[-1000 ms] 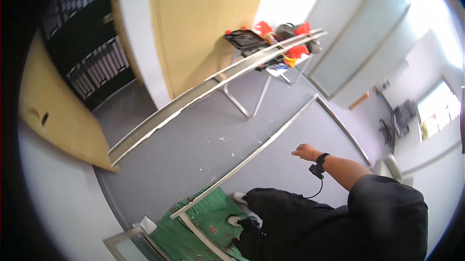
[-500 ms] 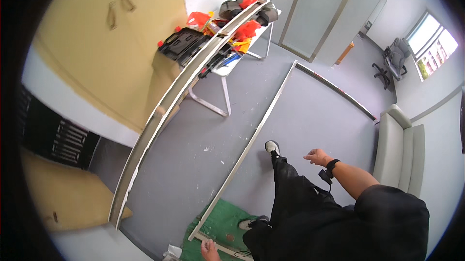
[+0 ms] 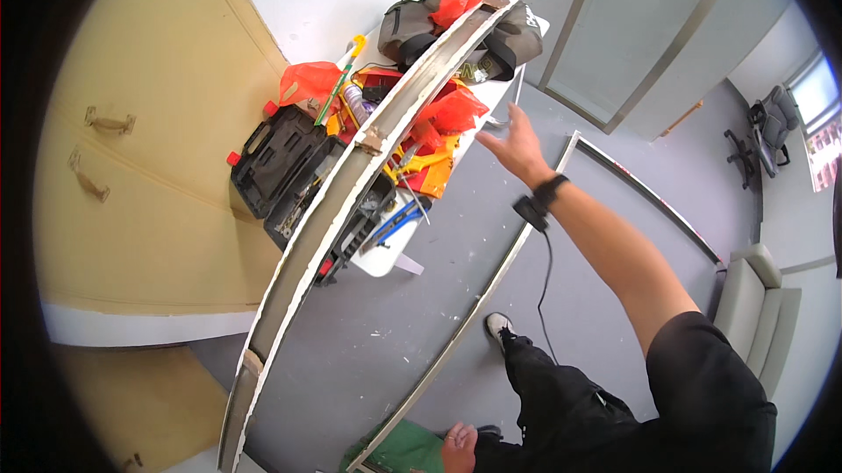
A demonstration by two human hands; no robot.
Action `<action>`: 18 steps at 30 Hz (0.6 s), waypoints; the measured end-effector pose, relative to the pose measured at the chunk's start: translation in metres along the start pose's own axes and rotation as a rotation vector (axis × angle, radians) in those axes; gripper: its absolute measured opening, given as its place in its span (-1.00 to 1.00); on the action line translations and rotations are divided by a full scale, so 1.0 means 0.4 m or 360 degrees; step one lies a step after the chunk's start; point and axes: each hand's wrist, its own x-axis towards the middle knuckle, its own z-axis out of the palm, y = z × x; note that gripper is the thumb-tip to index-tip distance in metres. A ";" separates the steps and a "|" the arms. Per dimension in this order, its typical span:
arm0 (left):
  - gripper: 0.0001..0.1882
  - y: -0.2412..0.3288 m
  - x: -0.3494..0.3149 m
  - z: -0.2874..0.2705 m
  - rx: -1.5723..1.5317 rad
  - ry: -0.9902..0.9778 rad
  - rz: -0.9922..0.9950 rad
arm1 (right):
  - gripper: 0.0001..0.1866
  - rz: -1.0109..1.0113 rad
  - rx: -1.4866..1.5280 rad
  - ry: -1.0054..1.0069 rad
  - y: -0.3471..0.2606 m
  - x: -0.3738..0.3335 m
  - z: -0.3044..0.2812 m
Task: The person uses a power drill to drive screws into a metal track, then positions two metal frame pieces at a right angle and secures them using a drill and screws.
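My right hand [image 3: 516,150] reaches out over the near side of the white table, empty, thumb and fingers apart. Just left of it are a red plastic bag [image 3: 452,113] and a yellow-orange bag [image 3: 437,176]. A long grey channel-shaped frame piece [image 3: 326,232] with ragged white edges slants across the table, apart from my hand; small brown blocks sit inside it. Low in the view, my left hand [image 3: 458,448] hangs by my leg above the green sheet [image 3: 408,448], fingers loosely bent, nothing visible in them. A blue-handled tool [image 3: 399,223] lies on the table corner.
An open black tool case [image 3: 285,157] and a grey bag [image 3: 408,30] crowd the white table [image 3: 381,261]. On the floor, a long frame bar [image 3: 456,324] meets another bar [image 3: 649,197] at a corner. A pale sofa [image 3: 745,315] stands right.
My right hand has swung forward and up toward the table, its fingers spreading. The view has moved closer to the table. My left hand now appears nearer my leg.
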 end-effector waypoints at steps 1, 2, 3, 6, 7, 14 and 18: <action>-0.55 0.026 0.024 0.011 -0.0558 -0.0139 -0.0507 | 0.01 0.0008 -0.0065 -0.0017 -0.045 0.055 0.025; -0.57 0.044 0.051 0.015 -0.1117 -0.0273 -0.0998 | -0.23 -0.0033 -0.0117 0.0107 -0.062 0.102 0.054; -0.60 0.043 0.041 0.029 -0.0779 -0.0249 -0.0756 | -0.41 0.0003 -0.0157 -0.0106 -0.052 0.172 0.066; -0.60 0.040 0.101 0.002 -0.0999 -0.0091 -0.1019 | -0.68 0.0075 0.0094 -0.0330 -0.080 0.261 0.083; -0.60 0.020 0.119 -0.007 -0.0998 -0.0094 -0.1037 | -0.75 0.0111 0.0373 -0.0328 -0.099 0.269 0.076; -0.47 0.067 0.401 -0.164 -0.1721 0.0329 -0.1453 | -0.74 -0.0425 0.1107 -0.0455 -0.115 0.298 -0.104; -0.49 0.107 0.493 -0.211 -0.1785 0.0246 -0.1465 | -0.73 -0.0214 0.1766 -0.0745 -0.248 0.148 -0.296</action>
